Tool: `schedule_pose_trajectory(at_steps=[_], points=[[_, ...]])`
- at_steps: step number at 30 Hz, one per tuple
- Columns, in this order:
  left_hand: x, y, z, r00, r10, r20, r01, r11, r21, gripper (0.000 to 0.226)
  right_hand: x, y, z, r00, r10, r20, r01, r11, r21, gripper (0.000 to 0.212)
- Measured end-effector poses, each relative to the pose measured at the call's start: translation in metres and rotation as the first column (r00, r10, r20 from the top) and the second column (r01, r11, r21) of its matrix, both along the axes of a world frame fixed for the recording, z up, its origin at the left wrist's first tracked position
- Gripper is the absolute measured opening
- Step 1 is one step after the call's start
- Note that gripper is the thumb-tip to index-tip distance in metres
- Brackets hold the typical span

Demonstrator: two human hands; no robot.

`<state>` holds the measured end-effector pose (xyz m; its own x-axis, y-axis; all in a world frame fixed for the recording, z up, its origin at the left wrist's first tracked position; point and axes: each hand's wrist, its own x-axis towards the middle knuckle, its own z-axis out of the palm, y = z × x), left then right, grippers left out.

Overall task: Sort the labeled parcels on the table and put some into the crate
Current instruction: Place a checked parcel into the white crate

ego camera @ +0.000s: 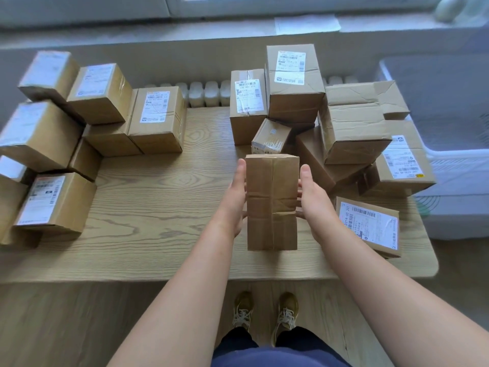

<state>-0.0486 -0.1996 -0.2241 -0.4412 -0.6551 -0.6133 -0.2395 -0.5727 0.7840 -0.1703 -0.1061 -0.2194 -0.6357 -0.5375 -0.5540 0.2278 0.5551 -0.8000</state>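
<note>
"What are the hands on?"

"A tall plain parcel (272, 202), taped seams facing up. The left hand (235, 197) and right hand (316, 200) clasp its two sides, thumbs lying along them."

"And around them?"

"A small box (270, 137) just beyond both hands. A flat labeled parcel (370, 225) sits just right of the right hand, the crate (455, 160) farther right. Labeled boxes (156, 117) stand well left of the left hand."

Bare light-wood table (164, 192) lies open at centre, with a lane toward 12 o'clock. A stack of brown cardboard parcels (103, 96) walls off 9 to 11; a tumbled parcel heap (354, 133) blocks 1 to 3.
</note>
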Motion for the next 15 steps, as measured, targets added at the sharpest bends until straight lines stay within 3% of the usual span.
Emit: schedule_pose_trajectory(at_steps=[3, 8, 12, 15], points=[[-0.003, -0.002, 0.008, 0.992, 0.122, -0.031, -0.121, 0.992, 0.022, 0.069, -0.002, -0.003, 0.006, 0.999, -0.041, 0.011, 0.042, 0.998, -0.044, 0.059], [-0.005, 0.001, 0.007, 0.973, 0.186, -0.139, -0.172, 0.979, 0.106, 0.03, -0.002, 0.003, 0.002, 0.996, -0.019, 0.091, 0.029, 0.993, -0.113, 0.047], [0.002, 0.003, -0.005, 0.951, 0.233, -0.204, -0.191, 0.96, 0.203, 0.029, -0.002, 0.012, -0.007, 0.991, -0.006, 0.132, 0.013, 0.999, -0.052, 0.036], [0.002, 0.003, -0.008, 0.97, 0.198, -0.141, -0.177, 0.974, 0.144, 0.026, -0.002, 0.012, -0.009, 0.993, 0.002, 0.121, 0.004, 0.999, -0.053, 0.024]])
